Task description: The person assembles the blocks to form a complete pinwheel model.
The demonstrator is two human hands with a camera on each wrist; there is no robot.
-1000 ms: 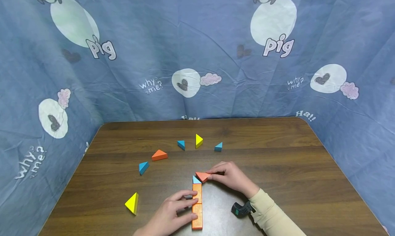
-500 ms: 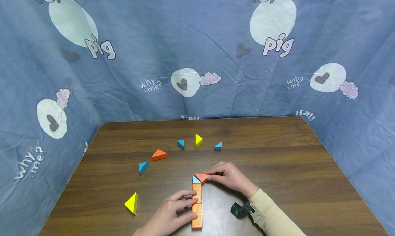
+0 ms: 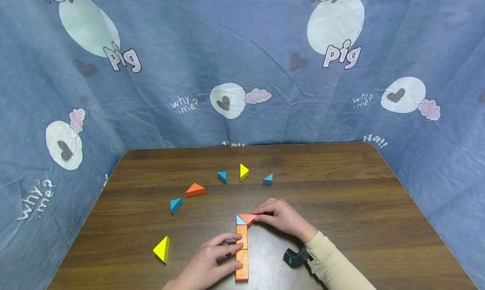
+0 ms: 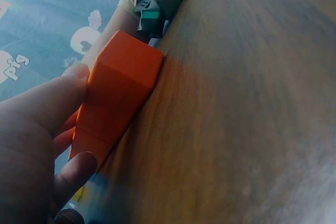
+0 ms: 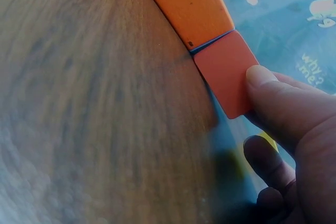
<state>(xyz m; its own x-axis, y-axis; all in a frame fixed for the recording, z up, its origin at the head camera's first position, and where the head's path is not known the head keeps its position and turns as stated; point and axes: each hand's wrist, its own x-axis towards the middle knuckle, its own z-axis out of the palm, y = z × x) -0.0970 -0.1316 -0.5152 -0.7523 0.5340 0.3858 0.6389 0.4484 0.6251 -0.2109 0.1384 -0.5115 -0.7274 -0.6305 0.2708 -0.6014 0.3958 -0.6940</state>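
Observation:
Two orange rectangular blocks [image 3: 242, 258] lie end to end in a line on the wooden table, a small light-blue triangular block [image 3: 240, 220] against their far end. My left hand [image 3: 212, 258] rests its extended thumb and fingers on the orange blocks from the left. In the left wrist view, the thumb and fingertips touch the near orange block [image 4: 118, 85]. My right hand [image 3: 282, 218] pinches one corner of a red triangular block [image 3: 247, 218] between thumb and index finger. That red block's slanted side meets the blue triangle. Its flat side [image 5: 226, 74] faces the right wrist view.
Further off lie another red triangle [image 3: 195, 190], a yellow triangle [image 3: 244, 173] and blue triangles [image 3: 176, 206] [image 3: 222, 177] [image 3: 267, 179]. A larger yellow triangle [image 3: 162, 250] sits left of my left hand. A black wrist device [image 3: 297, 257] is by the right sleeve.
The right hand has turned the red triangular block slightly and slid it left, closing the gap to the blue triangle. The left hand has stayed in place on the orange blocks.

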